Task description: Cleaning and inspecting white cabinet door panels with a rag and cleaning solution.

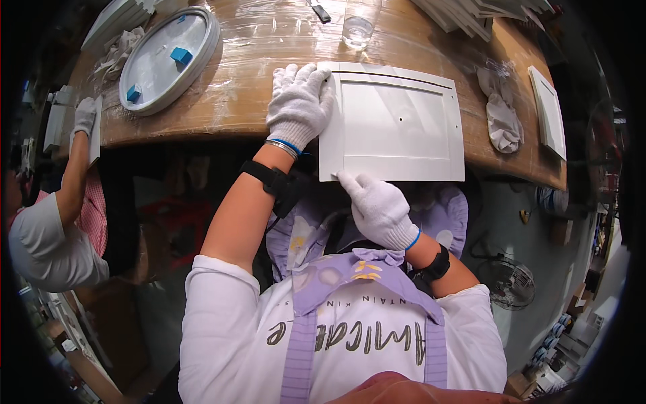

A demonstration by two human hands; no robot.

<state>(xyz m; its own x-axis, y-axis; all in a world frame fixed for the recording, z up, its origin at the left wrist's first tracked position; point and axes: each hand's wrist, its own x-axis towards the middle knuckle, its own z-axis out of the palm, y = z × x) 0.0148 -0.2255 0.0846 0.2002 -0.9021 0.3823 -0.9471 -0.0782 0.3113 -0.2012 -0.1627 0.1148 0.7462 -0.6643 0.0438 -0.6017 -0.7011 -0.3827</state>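
A long wooden table (242,101) covered with clear plastic film runs across the upper part of the view. On its near edge lies a white rectangular panel (393,124) with a recessed centre and two small dark holes; its lower edge hangs a little over the table edge. At the far left stands a stack of white panels (118,20), and a second stack (484,10) is at the far right, with one more single white panel (548,111) near the right end. A round grey tray (151,74) with two blue blocks (180,55) lies on the left part. A crumpled white cloth (501,114) lies right of the main panel, and a clear glass (359,23) stands behind it.

The left hand (299,104), in a white knitted glove, lies flat with fingers spread on the upper left corner of the panel, pressing and not closed around it. The right hand (377,205), also gloved, touches the lower left edge with one stretched finger, the other fingers loosely bent. At the far left, another person's gloved hand (84,114) holds a small white panel (95,131).
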